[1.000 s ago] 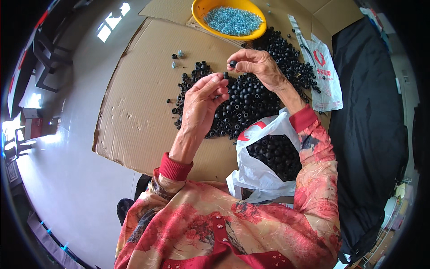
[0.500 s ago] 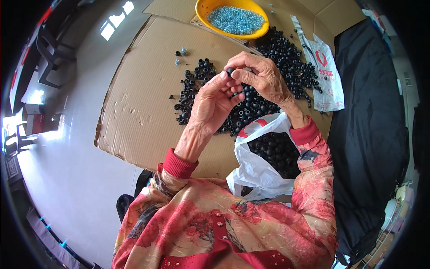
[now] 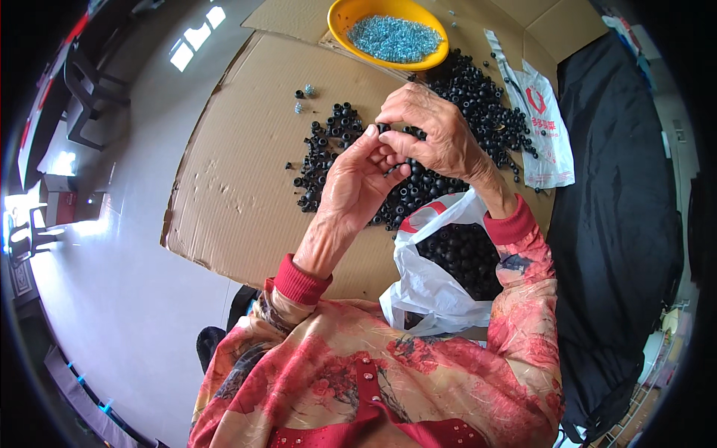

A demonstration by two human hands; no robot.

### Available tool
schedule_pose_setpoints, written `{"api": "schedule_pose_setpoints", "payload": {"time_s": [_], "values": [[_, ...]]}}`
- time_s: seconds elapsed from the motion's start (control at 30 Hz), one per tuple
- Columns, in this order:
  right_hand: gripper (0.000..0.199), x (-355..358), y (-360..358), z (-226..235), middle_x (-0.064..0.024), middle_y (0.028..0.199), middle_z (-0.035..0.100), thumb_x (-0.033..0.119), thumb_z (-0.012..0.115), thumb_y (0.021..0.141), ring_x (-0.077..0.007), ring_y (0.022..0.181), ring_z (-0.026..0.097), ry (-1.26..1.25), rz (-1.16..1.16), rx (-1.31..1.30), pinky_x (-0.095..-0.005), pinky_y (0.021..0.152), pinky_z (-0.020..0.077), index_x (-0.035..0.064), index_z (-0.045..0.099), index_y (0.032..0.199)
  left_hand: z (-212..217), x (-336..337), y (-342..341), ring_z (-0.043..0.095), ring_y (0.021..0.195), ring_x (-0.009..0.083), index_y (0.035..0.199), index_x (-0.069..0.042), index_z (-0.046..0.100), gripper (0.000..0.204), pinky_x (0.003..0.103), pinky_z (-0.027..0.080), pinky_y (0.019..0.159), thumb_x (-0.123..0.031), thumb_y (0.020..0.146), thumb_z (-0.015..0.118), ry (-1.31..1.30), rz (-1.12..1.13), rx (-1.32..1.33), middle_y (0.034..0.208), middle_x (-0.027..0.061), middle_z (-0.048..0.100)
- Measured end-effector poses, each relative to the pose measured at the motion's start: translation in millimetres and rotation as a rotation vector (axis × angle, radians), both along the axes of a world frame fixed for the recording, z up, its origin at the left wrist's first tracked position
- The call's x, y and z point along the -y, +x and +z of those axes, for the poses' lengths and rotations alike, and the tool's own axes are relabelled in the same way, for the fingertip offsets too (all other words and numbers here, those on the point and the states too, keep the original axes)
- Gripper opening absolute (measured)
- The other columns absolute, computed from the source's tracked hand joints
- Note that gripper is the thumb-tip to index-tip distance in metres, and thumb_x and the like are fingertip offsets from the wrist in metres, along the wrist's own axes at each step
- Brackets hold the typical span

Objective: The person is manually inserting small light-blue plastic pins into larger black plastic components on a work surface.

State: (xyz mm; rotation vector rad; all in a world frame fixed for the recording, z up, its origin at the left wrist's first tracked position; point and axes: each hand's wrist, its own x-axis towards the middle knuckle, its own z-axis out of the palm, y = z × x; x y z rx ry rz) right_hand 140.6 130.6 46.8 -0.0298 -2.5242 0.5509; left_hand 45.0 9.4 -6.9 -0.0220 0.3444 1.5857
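Note:
Between the thumb and fingertips of my left hand (image 3: 352,176) is a small round black plastic piece (image 3: 383,128). My right hand (image 3: 433,131) pinches the same piece from the other side, so both hands meet on it above the cardboard. Under and around them lie loose black pieces (image 3: 429,183), many ring-shaped with a hole in the top. A white plastic bag (image 3: 422,280) filled with round black pieces (image 3: 463,257) sits open close to my body, below my right wrist. What my curled lower fingers may hold is hidden.
A yellow bowl (image 3: 336,28) of small bluish clear bits stands at the far side of the cardboard sheet (image 3: 224,164). A flat white printed bag (image 3: 549,153) lies at right, beside black fabric (image 3: 616,201). Two small bluish clusters (image 3: 299,108) lie left of the black pieces.
Both hands stay together on the black piece, with a slight shift of the fingers around it. The whole view has moved a little; the bags and bowl appear unchanged.

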Motion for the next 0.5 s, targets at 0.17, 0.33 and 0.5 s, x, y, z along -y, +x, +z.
{"api": "schedule_pose_setpoints", "payload": {"time_s": [0.17,0.33,0.5], "values": [[0.022,-12,0,4,-0.0069,0.089,0.062,0.02,0.063,0.081,-0.0167,0.084,0.059,-0.407,0.044,0.272,-0.0281,0.075,0.0461,0.0014,0.062,0.093,-18,4,-16,0.056,0.074,0.0139,0.085,-0.005,0.058,0.015,0.033,0.049,0.073,-0.02,0.084,0.056,0.069,0.015,-0.113,0.081,0.0038,0.059],[0.018,-46,0,-18,-0.0021,0.081,0.064,0.016,0.063,0.081,-0.0095,0.075,0.058,-0.466,-0.236,0.227,-0.0242,0.068,0.0469,0.0028,0.064,0.092,-24,7,-49,0.056,0.075,0.0153,0.085,-0.004,0.058,0.014,0.034,0.048,0.073,-0.018,0.083,0.057,0.012,0.194,-0.143,0.081,0.0058,0.06],[0.012,-52,-22,-68,-0.0087,0.073,0.061,0.009,0.06,0.073,-0.017,0.067,0.059,-0.239,-0.169,0.389,-0.028,0.061,0.0464,0.0005,0.062,0.081,-32,9,-61,0.055,0.074,0.0161,0.088,-0.001,0.058,0.016,0.034,0.048,0.071,-0.016,0.083,0.057,0.012,0.264,-0.158,0.082,0.0065,0.059]]}}
